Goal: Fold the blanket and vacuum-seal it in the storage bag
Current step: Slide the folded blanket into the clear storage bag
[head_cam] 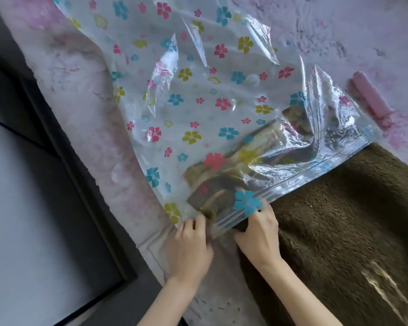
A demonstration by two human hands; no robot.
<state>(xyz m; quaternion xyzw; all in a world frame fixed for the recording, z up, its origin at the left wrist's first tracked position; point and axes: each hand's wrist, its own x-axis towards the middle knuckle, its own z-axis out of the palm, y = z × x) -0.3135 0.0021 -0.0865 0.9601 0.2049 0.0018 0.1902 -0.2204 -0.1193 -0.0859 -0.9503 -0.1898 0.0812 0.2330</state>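
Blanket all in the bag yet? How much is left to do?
Not yet. Done: the blanket looks folded, and its front end is inside the bag. In hand: the left hand holds the bag's opening while the right hand grips the blanket's corner at the mouth. Left: most of the blanket lies outside, the zip edge is open, and no air is sucked out.

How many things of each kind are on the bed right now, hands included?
Hands: 2, the left hand and the right hand
Storage bag: 1
Brown blanket: 1
Pink tube-shaped item: 1
Total: 5
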